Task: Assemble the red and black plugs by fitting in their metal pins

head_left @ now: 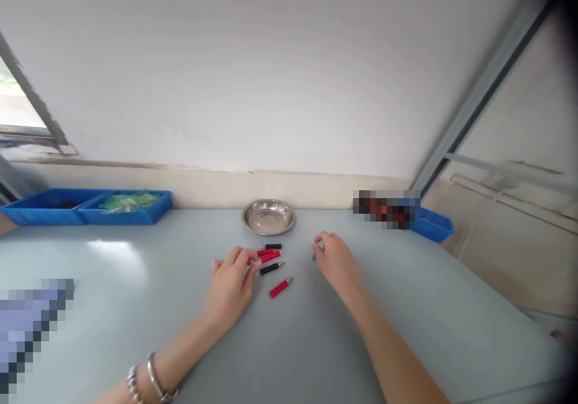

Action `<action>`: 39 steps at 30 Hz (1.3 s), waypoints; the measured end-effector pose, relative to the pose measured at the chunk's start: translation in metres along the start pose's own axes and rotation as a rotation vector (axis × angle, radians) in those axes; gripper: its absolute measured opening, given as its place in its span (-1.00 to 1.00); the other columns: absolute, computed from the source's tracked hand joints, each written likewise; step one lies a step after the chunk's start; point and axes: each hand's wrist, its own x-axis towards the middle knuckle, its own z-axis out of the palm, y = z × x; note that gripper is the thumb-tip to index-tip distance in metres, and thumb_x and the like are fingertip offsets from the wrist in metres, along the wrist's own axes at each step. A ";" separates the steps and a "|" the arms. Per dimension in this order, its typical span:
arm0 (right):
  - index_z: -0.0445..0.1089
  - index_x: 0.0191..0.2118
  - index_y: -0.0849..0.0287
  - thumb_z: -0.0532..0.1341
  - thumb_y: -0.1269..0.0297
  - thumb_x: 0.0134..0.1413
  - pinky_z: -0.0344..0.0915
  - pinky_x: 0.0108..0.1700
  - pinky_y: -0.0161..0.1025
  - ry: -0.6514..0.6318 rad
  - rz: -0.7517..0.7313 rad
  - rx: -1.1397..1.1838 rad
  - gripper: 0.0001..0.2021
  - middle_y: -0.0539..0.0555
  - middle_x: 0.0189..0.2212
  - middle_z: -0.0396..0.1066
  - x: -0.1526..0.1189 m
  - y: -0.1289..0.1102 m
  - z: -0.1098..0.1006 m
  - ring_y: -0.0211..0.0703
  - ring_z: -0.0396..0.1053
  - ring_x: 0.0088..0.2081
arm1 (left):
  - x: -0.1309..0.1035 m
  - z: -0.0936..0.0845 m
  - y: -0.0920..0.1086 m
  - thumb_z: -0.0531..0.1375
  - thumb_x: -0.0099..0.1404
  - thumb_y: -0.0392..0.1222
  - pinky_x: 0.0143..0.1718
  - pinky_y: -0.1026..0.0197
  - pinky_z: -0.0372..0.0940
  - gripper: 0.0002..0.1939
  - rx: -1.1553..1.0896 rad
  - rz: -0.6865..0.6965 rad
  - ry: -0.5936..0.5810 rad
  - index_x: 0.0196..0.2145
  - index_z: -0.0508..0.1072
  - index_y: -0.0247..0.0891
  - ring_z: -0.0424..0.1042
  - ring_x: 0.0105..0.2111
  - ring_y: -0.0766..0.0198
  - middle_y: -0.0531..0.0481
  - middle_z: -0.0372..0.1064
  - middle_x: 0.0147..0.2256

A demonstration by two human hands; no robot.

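My left hand is closed in a pinch on the pale end of a red pen barrel. Right beside it lie another red pen barrel and a black one, both farther from me. Nearer to me are a black pen barrel with a silver tip and a red pen barrel, also silver-tipped. My right hand is low over the table to the right, thumb and fingers pinched at a small grey piece. What kind of piece it is I cannot make out.
A round steel dish stands near the wall. Two blue trays are at the back left, one with a green plastic bag. Another blue tray is at the back right, beside a blurred-out patch. A metal post rises at right.
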 end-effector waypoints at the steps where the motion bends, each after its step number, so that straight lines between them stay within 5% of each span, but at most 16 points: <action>1: 0.30 -0.24 0.20 0.04 0.34 0.10 0.13 -0.28 -0.27 -0.012 -0.027 -0.019 -0.85 0.11 -0.32 0.33 -0.001 -0.001 0.002 -0.11 0.29 -0.25 | 0.000 0.000 0.000 -0.12 0.29 -0.17 -0.28 0.13 0.07 -0.80 0.000 0.002 0.001 -0.31 0.26 -0.22 0.30 -0.45 0.29 0.01 0.30 -0.30; 7: 0.34 -0.24 0.24 0.08 0.40 0.07 0.13 -0.20 -0.22 -0.054 -0.156 -0.128 -0.85 0.17 -0.29 0.35 -0.005 -0.006 0.012 -0.04 0.24 -0.13 | -0.001 -0.001 0.001 -0.12 0.29 -0.18 -0.28 0.13 0.08 -0.80 -0.009 0.013 -0.002 -0.31 0.27 -0.22 0.30 -0.46 0.29 0.01 0.29 -0.31; 19: 0.35 -0.24 0.29 0.10 0.30 0.08 0.11 -0.24 -0.12 0.000 -0.026 -0.291 -0.81 0.25 -0.28 0.31 -0.012 -0.010 0.006 0.09 0.21 -0.14 | -0.002 0.002 0.001 -0.12 0.28 -0.16 -0.30 0.13 0.07 -0.80 -0.023 0.033 0.017 -0.32 0.26 -0.20 0.29 -0.48 0.29 0.02 0.30 -0.31; 39: 0.38 -0.31 0.25 0.01 0.37 0.11 0.09 -0.24 -0.11 -0.015 -0.064 -0.321 -0.80 0.26 -0.30 0.28 -0.013 -0.010 0.013 0.10 0.22 -0.18 | -0.002 -0.001 0.007 -0.12 0.29 -0.17 -0.28 0.12 0.06 -0.80 -0.034 0.034 0.003 -0.31 0.26 -0.21 0.30 -0.41 0.26 0.01 0.30 -0.31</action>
